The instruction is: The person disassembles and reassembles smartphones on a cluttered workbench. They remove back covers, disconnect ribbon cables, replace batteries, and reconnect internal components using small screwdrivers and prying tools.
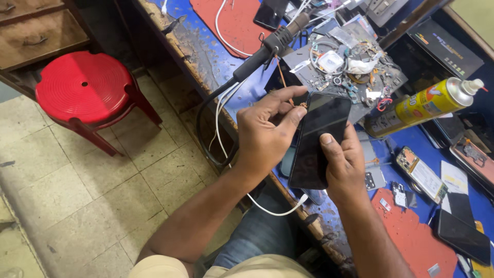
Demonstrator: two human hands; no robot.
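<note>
A black smartphone [316, 139] with a dark screen is held over the edge of the blue workbench [226, 56]. My right hand [343, 163] grips its lower right side, thumb on the glass. My left hand [267, 131] is at the phone's upper left edge, its thumb and forefinger pinching a thin orange-handled tool [286, 86] whose tip touches the phone's edge.
A black hot-air handle [267, 49] with cable lies on the bench, beside a pile of small parts [350, 62], a yellow spray can [427, 103], other phones [463, 234] and red mats [411, 239]. A red stool [85, 85] stands on the tiled floor at left.
</note>
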